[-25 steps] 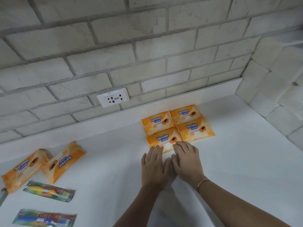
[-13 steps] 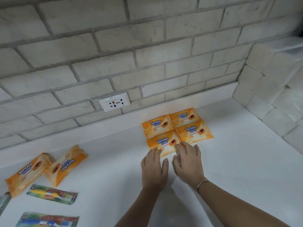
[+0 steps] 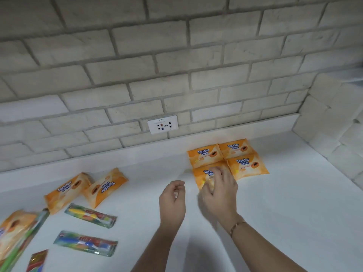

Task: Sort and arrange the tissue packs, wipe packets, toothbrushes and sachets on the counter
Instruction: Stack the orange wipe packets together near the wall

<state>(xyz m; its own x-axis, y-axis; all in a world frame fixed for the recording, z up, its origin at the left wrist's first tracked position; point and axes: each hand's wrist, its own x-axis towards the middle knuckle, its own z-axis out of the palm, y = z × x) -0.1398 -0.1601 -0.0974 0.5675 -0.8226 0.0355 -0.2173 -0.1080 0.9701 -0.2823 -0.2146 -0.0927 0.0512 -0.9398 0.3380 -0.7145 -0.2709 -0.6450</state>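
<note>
Four orange Tender Love wipe packets (image 3: 204,156) lie in a two-by-two block near the back wall on the white counter (image 3: 294,203). My right hand (image 3: 218,193), blurred, hovers over or touches the front-left packet (image 3: 199,176) with relaxed, bent fingers. My left hand (image 3: 172,201) is off the packets, to their left above the counter, its fingers loosely curled around nothing. Two more orange packets (image 3: 67,190) (image 3: 106,186) lie slanted at the left. In front of them are two wrapped toothbrushes (image 3: 90,215) (image 3: 86,243).
At the far left edge lie another orange packet (image 3: 13,230), a green wrapped toothbrush (image 3: 21,242) and a red sachet (image 3: 37,261). A wall socket (image 3: 162,124) sits in the brick wall behind. The brick side wall closes the counter's right end.
Both hands lay flat against the front-left packet; now the left hand has pulled back to the left with curled fingers and the right hand has lifted over the packet. The view shifted right.
</note>
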